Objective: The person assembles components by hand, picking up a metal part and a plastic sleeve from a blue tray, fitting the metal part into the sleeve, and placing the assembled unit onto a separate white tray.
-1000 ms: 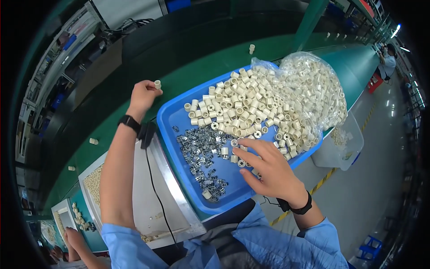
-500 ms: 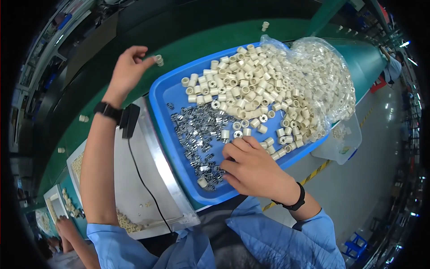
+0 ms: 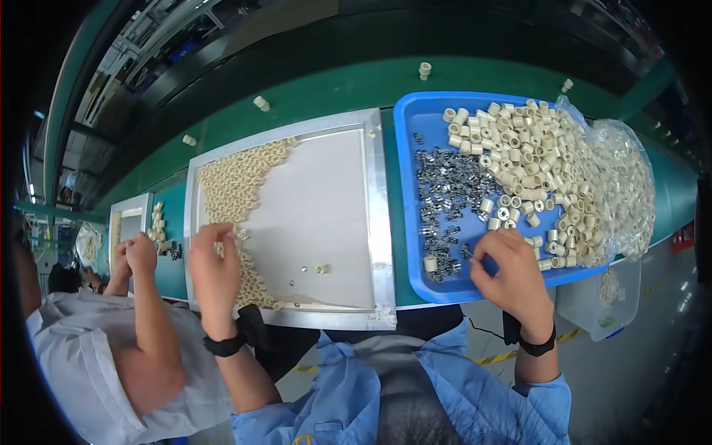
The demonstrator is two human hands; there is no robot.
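Note:
My left hand (image 3: 215,271) is over the left part of a metal-framed tray (image 3: 380,222), its fingers curled together at the heap of small cream rings (image 3: 230,182). Whatever is between those fingertips is hidden. In the blue tray (image 3: 402,156), my right hand (image 3: 513,276) pinches a small shiny metal clip (image 3: 466,251) between thumb and finger at the near side. The pile of metal clips (image 3: 449,182) lies just left of and beyond it. Short cream plastic sleeves (image 3: 530,141) fill the tray's middle and right.
Cream assembled fittings (image 3: 425,70) stand spaced along the green belt (image 3: 334,85) beyond the trays. A clear plastic bag of sleeves (image 3: 623,185) rests on the blue tray's right end. One loose sleeve (image 3: 321,269) lies in the framed tray. A co-worker's hands (image 3: 135,256) work at the left.
The view has swung left. My left hand has left the fitting on the belt and come back to the rings in the framed tray. My right hand stays by the clips.

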